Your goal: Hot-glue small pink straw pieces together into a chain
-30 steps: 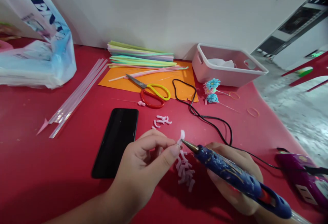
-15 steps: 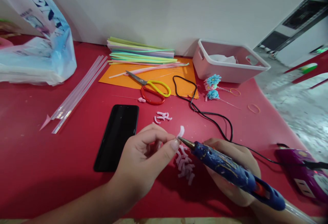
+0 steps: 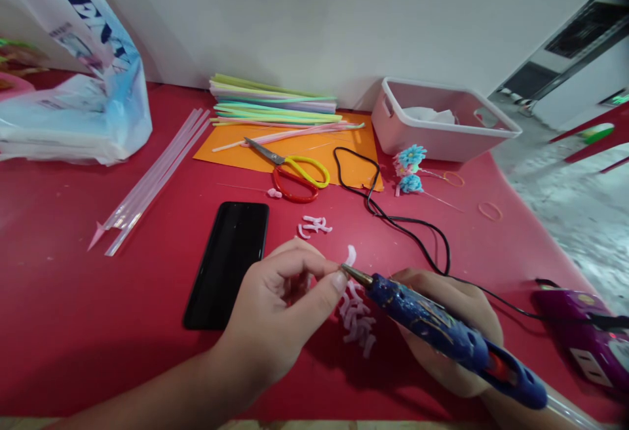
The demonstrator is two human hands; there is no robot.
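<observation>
Between thumb and forefinger, my left hand [image 3: 289, 305] pinches a short pale pink piece of pipe cleaner [image 3: 350, 256], whose free end sticks up. My right hand [image 3: 452, 332] is wrapped round a blue hot glue gun [image 3: 432, 325], with a clear glue stick [image 3: 570, 410] coming out of its rear. The metal nozzle is at the pinched piece, close to my left fingertips. Below, on the table, lies a heap of cut pink pipe cleaner pieces [image 3: 358, 325]. A smaller group of pink pieces [image 3: 315, 225] lies beyond my left hand.
On the red table [image 3: 98, 312] are a black phone [image 3: 228, 266], scissors [image 3: 295, 174], clear glue sticks [image 3: 157, 181], pipe cleaners [image 3: 275, 105] on orange paper [image 3: 230, 151], and blue flowers [image 3: 411, 168]. A pink basket [image 3: 437, 132], plastic bag [image 3: 118, 109], black cord [image 3: 417, 220] and purple power strip [image 3: 580, 325] surround them.
The view has shifted slightly, so everything on the table appears a little further right. Both hands keep their grips, and the nozzle stays at the pink piece.
</observation>
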